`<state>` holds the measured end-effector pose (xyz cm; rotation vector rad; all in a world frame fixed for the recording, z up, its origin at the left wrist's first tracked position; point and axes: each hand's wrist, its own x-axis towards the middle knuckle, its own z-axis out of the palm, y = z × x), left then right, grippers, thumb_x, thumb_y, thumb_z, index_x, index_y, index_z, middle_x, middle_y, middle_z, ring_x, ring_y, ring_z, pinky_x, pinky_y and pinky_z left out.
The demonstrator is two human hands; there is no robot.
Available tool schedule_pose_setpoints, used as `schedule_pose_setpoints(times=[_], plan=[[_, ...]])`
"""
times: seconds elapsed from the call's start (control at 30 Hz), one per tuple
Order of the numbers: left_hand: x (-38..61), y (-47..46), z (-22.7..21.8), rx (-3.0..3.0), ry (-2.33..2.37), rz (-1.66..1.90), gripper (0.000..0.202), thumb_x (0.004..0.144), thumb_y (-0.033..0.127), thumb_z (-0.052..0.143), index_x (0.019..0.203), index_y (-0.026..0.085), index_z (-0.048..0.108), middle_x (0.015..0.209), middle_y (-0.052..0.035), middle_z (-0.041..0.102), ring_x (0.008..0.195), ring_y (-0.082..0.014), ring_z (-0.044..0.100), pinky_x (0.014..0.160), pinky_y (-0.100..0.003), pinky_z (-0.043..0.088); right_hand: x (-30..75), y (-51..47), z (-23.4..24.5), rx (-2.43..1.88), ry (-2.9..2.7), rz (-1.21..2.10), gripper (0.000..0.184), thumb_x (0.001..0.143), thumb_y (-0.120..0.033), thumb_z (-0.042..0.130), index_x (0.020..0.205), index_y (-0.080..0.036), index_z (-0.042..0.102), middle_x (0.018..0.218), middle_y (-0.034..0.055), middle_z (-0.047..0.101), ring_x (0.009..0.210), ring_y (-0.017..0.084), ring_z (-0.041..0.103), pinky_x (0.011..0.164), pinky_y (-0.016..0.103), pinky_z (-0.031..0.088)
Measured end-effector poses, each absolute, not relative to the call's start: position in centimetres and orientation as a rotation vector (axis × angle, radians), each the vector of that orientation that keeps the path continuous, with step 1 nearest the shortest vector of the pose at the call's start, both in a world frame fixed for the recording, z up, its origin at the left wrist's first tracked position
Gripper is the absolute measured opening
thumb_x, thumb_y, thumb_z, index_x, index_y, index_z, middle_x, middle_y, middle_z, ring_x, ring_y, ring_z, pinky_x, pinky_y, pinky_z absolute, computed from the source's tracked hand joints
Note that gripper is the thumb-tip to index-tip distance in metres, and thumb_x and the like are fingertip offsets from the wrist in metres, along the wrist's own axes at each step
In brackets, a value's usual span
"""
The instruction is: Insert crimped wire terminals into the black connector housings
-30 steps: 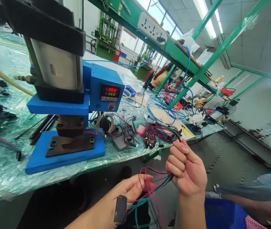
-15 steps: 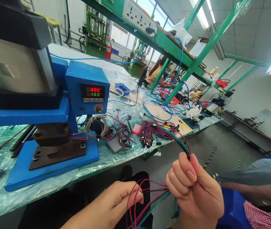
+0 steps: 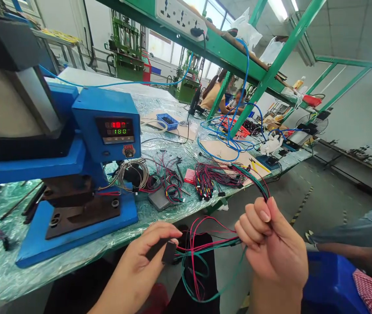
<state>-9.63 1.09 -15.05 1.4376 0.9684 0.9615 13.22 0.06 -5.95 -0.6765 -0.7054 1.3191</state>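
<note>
Right in front of you now, your left hand [image 3: 139,266] has its thumb and fingers [image 3: 160,237] pinched shut on a black connector housing [image 3: 169,252], while your right hand [image 3: 273,240] curls closed around a bundle of red, black and green wires [image 3: 212,246], the ends fanning up past your knuckles. Slack loops sag over your dark trousers [image 3: 199,266], just off the front edge of the worktop [image 3: 84,248], and there's your danger: a loop could catch on the corner of the blue press base [image 3: 74,231], and a sharp tug might strain a wire where it enters that housing. On the plastic-sheeted worktop, the press controller [image 3: 117,128] shows 180 on its lower line, so that metal may be hot. Further along sit a heap of finished-looking wire harnesses [image 3: 208,179], a grey box [image 3: 158,200] and yellow-handled pliers [image 3: 258,165]. Toward the far end, a small blue tray [image 3: 167,121] holds dark little parts, too small to identify from here. Beyond the green shelf frame [image 3: 271,65], a co-worker [image 3: 212,93] sits at the same line.
</note>
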Motion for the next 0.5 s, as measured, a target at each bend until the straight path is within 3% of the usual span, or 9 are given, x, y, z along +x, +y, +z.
schedule_pose_setpoints(times=[0.17,0.37,0.5], plan=[[-9.82,0.21,-14.62,0.983,0.856,0.88,0.048,0.099,0.061,0.047,0.111,0.021,0.072,0.082,-0.0042,0.074,0.073,-0.0189,0.064,0.072,-0.031,0.053,13.34,0.55,-6.42,-0.702,-0.662,1.315,0.035,0.094,-0.038,0.067,0.065,-0.02,0.059,0.055,-0.0101,0.017,0.045,0.008,0.009,0.039,0.023,0.015],[-9.82,0.2,-14.17,1.012,0.917,0.881,0.033,0.094,0.052,0.065,0.094,0.02,0.074,0.08,-0.0025,0.074,0.07,-0.015,0.06,0.068,-0.025,0.046,13.13,0.6,-6.78,-0.714,-0.636,1.313,0.035,0.092,-0.037,0.069,0.064,-0.019,0.059,0.055,-0.0104,0.018,0.045,0.008,0.009,0.039,0.023,0.015],[-10.05,0.31,-14.31,0.964,0.945,0.914,0.033,0.095,0.049,0.065,0.084,0.02,0.073,0.08,-0.0019,0.075,0.07,-0.014,0.059,0.069,-0.024,0.044,13.03,0.58,-6.86,-0.7,-0.605,1.288,0.034,0.09,-0.037,0.071,0.064,-0.019,0.058,0.055,-0.0107,0.019,0.045,0.008,0.009,0.038,0.022,0.017]])
